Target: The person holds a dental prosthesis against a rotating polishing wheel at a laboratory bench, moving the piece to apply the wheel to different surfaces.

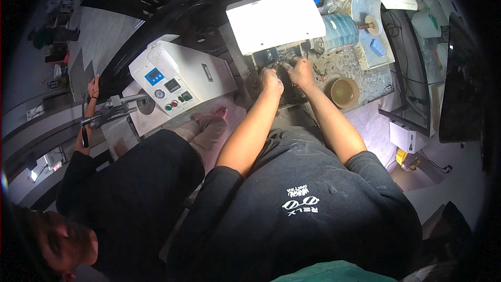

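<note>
Both my forearms reach forward to a dirty grey work surface (pixel 373 84), under the front edge of a bright white box-like cover (pixel 274 23). My left hand (pixel 271 80) is closed, fingers curled, close to dark machine parts below the cover. Just to its right, my right hand (pixel 301 73) is closed too, its fingers pinched inward. Whatever sits between the fingers of either hand is too small and shaded to make out. A brown bowl (pixel 356 94) of murky liquid stands to the right of my right hand.
A large clear-blue water bottle (pixel 342 30) lies beside the cover, near a blue block (pixel 377 47). To the left stands a white machine (pixel 195 70) with gauge and buttons. A person in black (pixel 138 177) sits there, one hand (pixel 94 87) by a metal lever arm. A dark screen (pixel 462 89) is far right.
</note>
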Available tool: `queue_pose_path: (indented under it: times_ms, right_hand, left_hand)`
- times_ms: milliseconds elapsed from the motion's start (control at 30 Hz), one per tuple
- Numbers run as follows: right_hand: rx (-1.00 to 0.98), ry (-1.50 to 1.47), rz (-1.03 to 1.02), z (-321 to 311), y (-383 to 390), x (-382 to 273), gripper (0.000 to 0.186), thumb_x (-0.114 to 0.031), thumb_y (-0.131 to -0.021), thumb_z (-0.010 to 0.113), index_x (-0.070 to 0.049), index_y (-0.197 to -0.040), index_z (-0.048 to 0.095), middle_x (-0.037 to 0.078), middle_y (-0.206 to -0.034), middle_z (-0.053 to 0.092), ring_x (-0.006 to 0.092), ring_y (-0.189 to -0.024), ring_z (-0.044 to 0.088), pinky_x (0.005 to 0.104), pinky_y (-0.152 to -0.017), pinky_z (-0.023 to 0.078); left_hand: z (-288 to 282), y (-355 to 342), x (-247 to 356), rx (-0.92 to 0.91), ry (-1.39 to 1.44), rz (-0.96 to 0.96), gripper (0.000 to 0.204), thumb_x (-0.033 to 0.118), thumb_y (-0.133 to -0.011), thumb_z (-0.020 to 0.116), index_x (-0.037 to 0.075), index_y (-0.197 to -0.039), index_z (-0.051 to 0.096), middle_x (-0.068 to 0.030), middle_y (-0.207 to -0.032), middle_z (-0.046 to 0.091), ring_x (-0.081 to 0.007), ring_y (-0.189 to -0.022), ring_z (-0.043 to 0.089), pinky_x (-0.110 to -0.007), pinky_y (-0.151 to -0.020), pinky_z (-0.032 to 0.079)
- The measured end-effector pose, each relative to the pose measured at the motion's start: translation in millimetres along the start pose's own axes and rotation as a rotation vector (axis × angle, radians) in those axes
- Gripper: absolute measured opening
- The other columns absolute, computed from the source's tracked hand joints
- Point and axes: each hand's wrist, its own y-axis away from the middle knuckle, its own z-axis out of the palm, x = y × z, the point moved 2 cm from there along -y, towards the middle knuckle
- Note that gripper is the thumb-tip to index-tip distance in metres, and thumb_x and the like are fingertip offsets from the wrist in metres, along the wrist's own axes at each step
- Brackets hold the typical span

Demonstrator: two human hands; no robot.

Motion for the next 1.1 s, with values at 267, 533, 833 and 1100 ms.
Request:
queue_pose_path:
  times_ms: [267, 533, 833, 1100]
  right_hand:
    - [0.003, 0.041, 0.016, -1, 0, -11, 0.018, -0.011, -0.07, 0.066, 0.002, -0.082, 0.065, 0.022, -0.078, 0.063, 0.0373, -0.075, 0.062, 0.04, -0.069, 0.049]
    - [0.053, -0.07, -0.07, -4, 7, -9, 0.017, -0.01, -0.07, 0.066, 0.003, -0.08, 0.065, 0.022, -0.072, 0.063, 0.0346, -0.067, 0.062, 0.0392, -0.062, 0.048]
    - [0.007, 0.018, 0.063, -2, 2, -16, 0.019, -0.013, -0.071, 0.067, 0.002, -0.082, 0.066, 0.023, -0.075, 0.063, 0.0357, -0.071, 0.063, 0.0398, -0.067, 0.048]
    - [-0.017, 0.077, 0.132, -3, 1, -4, 0.021, -0.014, -0.07, 0.069, 0.003, -0.082, 0.066, 0.023, -0.077, 0.063, 0.0374, -0.075, 0.062, 0.0404, -0.069, 0.048]
  left_hand:
    - [-3, -16, -3, 0.085, 0.015, 0.002, 0.025, -0.002, -0.062, 0.047, 0.009, -0.085, 0.051, -0.0009, -0.074, 0.047, -0.0118, -0.066, 0.042, -0.026, -0.06, 0.035]
    - [-7, -14, 4, -0.227, -0.16, 0.248, 0.041, -0.01, -0.064, 0.042, 0.008, -0.1, 0.048, 0.0019, -0.071, 0.046, -0.0096, -0.059, 0.042, -0.023, -0.059, 0.036]
    - [-4, -17, -2, -0.004, -0.045, 0.111, 0.041, -0.005, -0.063, 0.048, 0.007, -0.101, 0.047, -0.0016, -0.084, 0.048, -0.0117, -0.07, 0.046, -0.024, -0.065, 0.038]
    - [1, -5, 1, -0.133, -0.045, 0.122, 0.026, -0.005, -0.06, 0.048, 0.012, -0.08, 0.049, 0.0035, -0.064, 0.041, -0.0083, -0.056, 0.04, -0.024, -0.053, 0.032]
